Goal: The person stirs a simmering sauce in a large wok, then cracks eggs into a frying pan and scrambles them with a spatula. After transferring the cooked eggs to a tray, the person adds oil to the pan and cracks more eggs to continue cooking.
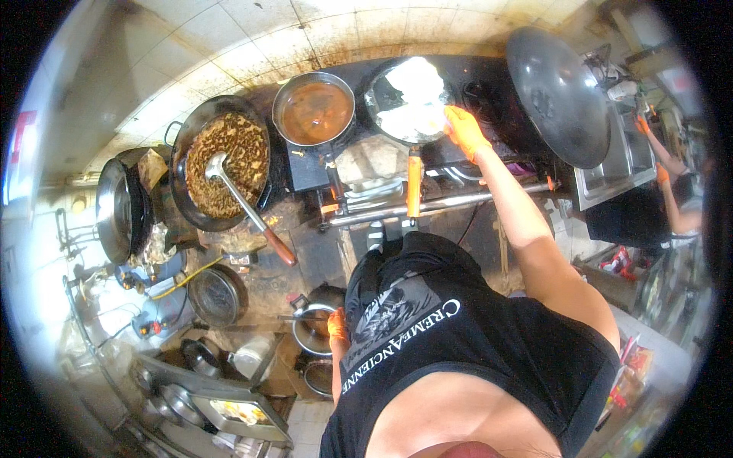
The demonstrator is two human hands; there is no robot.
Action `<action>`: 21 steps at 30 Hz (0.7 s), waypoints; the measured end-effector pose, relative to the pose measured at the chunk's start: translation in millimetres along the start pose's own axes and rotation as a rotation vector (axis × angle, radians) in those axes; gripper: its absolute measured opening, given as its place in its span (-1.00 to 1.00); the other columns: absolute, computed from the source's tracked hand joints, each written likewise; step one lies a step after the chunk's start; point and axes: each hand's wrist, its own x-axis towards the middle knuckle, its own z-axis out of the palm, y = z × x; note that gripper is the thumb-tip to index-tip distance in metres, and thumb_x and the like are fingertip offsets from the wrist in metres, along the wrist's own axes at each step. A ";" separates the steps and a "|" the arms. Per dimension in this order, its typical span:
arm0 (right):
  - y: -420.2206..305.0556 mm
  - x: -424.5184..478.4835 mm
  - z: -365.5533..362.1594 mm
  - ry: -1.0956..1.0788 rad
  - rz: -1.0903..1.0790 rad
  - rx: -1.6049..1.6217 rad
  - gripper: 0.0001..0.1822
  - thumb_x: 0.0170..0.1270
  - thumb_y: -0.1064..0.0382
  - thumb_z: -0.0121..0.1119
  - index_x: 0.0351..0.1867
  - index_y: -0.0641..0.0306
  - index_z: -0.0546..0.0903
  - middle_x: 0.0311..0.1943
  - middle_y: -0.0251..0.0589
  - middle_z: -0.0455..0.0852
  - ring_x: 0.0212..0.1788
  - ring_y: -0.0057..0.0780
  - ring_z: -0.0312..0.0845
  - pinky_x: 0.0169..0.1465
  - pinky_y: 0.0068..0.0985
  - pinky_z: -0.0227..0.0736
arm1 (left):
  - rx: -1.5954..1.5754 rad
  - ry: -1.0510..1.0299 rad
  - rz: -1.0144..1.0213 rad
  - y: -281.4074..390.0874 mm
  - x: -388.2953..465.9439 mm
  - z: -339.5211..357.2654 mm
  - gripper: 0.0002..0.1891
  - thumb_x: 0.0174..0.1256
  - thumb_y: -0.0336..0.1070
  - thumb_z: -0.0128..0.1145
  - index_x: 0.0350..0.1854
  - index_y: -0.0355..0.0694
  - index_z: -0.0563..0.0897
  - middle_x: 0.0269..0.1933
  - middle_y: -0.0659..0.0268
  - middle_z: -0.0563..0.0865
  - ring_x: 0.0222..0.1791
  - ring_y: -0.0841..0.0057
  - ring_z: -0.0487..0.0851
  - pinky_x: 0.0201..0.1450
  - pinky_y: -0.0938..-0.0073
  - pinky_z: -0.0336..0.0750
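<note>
A frying pan (389, 94) with an orange handle sits on the black stove, with white sheets of food in it. At the pan's right rim, my right hand (467, 131), in an orange glove, has its fingers pinched at the edge of the white food; whether they grip it is not plain. Low at my left side, my left hand (338, 326), also gloved in orange, is partly hidden by my body beside a metal pot (312, 338); its fingers and any hold are unclear. Left of the pan stands a saucepan of reddish-brown liquid (318, 111).
A wok of brown chopped food (223, 172) holds a ladle (243, 200) with a wooden handle. A large dark wok lid (558, 97) leans at the right, near a steel sink (613, 154). A metal rail (446, 204) runs along the stove front. Another person's gloved hands are farther right.
</note>
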 end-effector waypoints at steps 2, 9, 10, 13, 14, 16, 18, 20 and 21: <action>-5.9 -0.2 -0.2 0.013 -0.019 0.009 -0.61 0.35 0.05 0.04 0.05 0.27 0.52 -0.44 -0.38 0.57 -0.63 -0.73 0.21 -0.58 -0.72 0.11 | -0.002 0.004 0.004 4.9 -3.5 1.3 -0.75 0.27 -0.04 0.09 -0.17 -0.08 0.60 -0.31 0.45 0.62 -0.38 0.59 0.48 -0.33 0.55 0.34; 6.7 22.5 -7.4 0.243 -0.567 -0.818 -0.70 0.33 0.10 0.01 -0.03 0.20 0.55 -0.42 -0.06 0.67 -0.47 -0.30 0.60 -0.47 -0.34 0.41 | -0.037 -0.001 0.002 20.8 -12.2 7.1 -0.70 0.30 -0.03 0.07 -0.08 -0.11 0.59 -0.21 0.41 0.64 -0.30 0.54 0.51 -0.26 0.54 0.36; 6.5 24.6 -5.7 0.259 -0.655 -0.992 -0.71 0.32 0.11 0.00 -0.04 0.19 0.55 -0.42 -0.07 0.66 -0.47 -0.25 0.60 -0.44 -0.30 0.42 | -0.044 -0.006 -0.001 21.4 -13.3 7.0 -0.68 0.30 -0.02 0.07 -0.06 -0.11 0.59 -0.19 0.40 0.65 -0.29 0.53 0.51 -0.24 0.53 0.37; 1.2 19.6 6.0 0.232 -0.755 -1.277 -0.76 0.27 0.14 0.01 -0.13 0.18 0.52 -0.46 -0.03 0.64 -0.46 -0.16 0.61 -0.40 -0.24 0.46 | -0.006 -0.034 0.072 17.9 -14.3 4.4 -0.69 0.30 -0.03 0.08 -0.06 -0.11 0.59 -0.18 0.37 0.65 -0.29 0.53 0.53 -0.24 0.53 0.38; -0.5 17.4 11.6 0.209 -0.763 -1.331 -0.79 0.25 0.15 0.02 -0.17 0.18 0.51 -0.48 -0.01 0.64 -0.45 -0.14 0.62 -0.40 -0.24 0.47 | -0.007 -0.032 0.033 19.3 -15.3 4.0 -0.69 0.30 -0.03 0.08 -0.06 -0.11 0.59 -0.18 0.37 0.65 -0.29 0.54 0.53 -0.24 0.52 0.38; -3.4 10.9 13.9 0.181 -0.750 -1.390 -0.76 0.24 0.17 0.02 -0.10 0.15 0.51 -0.48 -0.02 0.64 -0.45 -0.14 0.62 -0.40 -0.24 0.47 | -0.008 -0.029 -0.043 23.6 -16.6 3.0 -0.69 0.29 -0.03 0.08 -0.07 -0.11 0.59 -0.18 0.36 0.65 -0.29 0.54 0.53 -0.24 0.52 0.38; 0.2 7.4 10.3 0.196 -0.816 -1.369 -0.74 0.26 0.14 0.01 -0.07 0.13 0.51 -0.46 -0.03 0.65 -0.43 -0.12 0.63 -0.38 -0.22 0.48 | -0.001 -0.012 -0.094 22.9 -18.4 1.9 -0.69 0.28 -0.02 0.10 -0.07 -0.10 0.59 -0.19 0.36 0.64 -0.29 0.54 0.53 -0.25 0.52 0.37; -2.4 0.1 0.6 0.294 -0.636 -1.235 -0.71 0.29 0.10 -0.01 -0.04 0.12 0.52 -0.39 -0.04 0.67 -0.36 -0.07 0.63 -0.31 -0.21 0.49 | 0.073 -0.015 -0.050 29.3 -20.9 7.1 -0.68 0.27 0.00 0.11 -0.08 -0.09 0.59 -0.21 0.37 0.64 -0.30 0.54 0.52 -0.25 0.51 0.37; -6.7 -5.2 -4.4 0.334 -0.549 -1.165 -0.70 0.30 0.08 -0.02 -0.02 0.11 0.52 -0.35 -0.05 0.68 -0.32 -0.05 0.63 -0.27 -0.20 0.49 | 0.081 -0.009 -0.024 25.1 -21.8 6.1 -0.67 0.27 0.00 0.11 -0.08 -0.10 0.59 -0.21 0.38 0.64 -0.30 0.53 0.51 -0.25 0.50 0.37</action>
